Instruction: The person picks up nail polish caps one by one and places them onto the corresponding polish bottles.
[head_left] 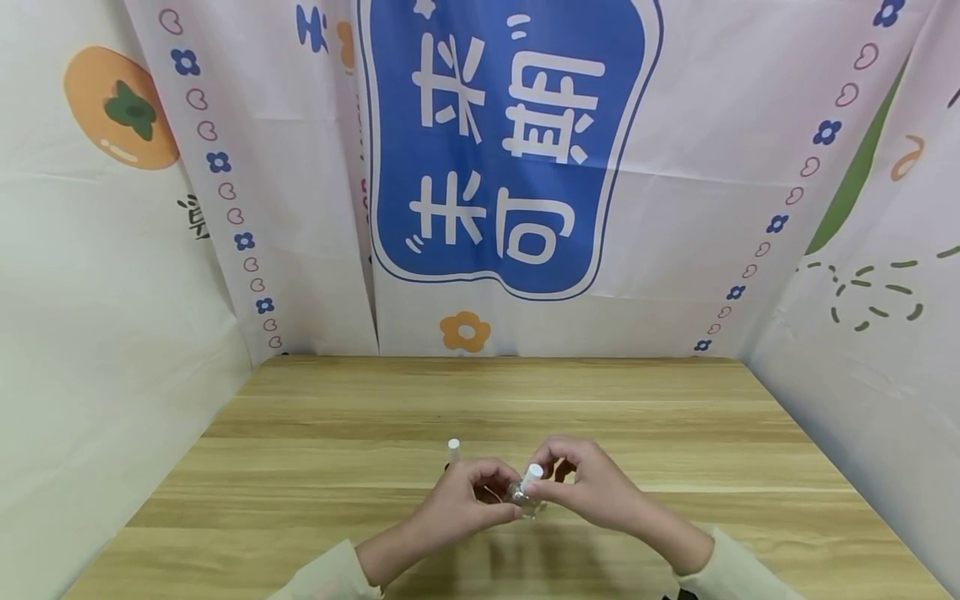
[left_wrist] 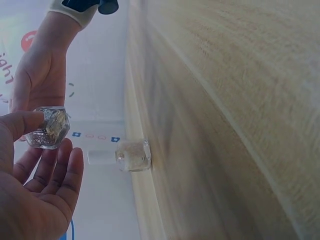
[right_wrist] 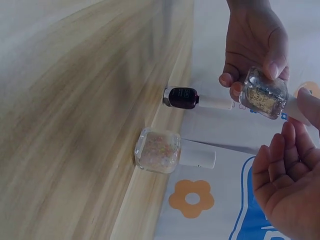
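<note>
Above the table, my left hand (head_left: 472, 500) holds the glass body of a nail polish bottle (right_wrist: 265, 95) between thumb and fingers. Gold flakes show through its clear, faceted glass. My right hand (head_left: 592, 487) pinches the bottle's white cap (head_left: 534, 473) between thumb and fingers. The cap sits at the neck; whether it is loose, I cannot tell. In the right wrist view, a dark red nail polish bottle (right_wrist: 183, 97) and a clear one with pinkish glitter (right_wrist: 159, 150) stand upright on the table, both white-capped. The glitter one is hidden by my hands in the head view.
The wood-grain table (head_left: 337, 417) carries the standing bottles just beyond my hands. A printed cloth (head_left: 300, 167) hangs along the table's back edge, and similar cloth walls stand at the left and right sides.
</note>
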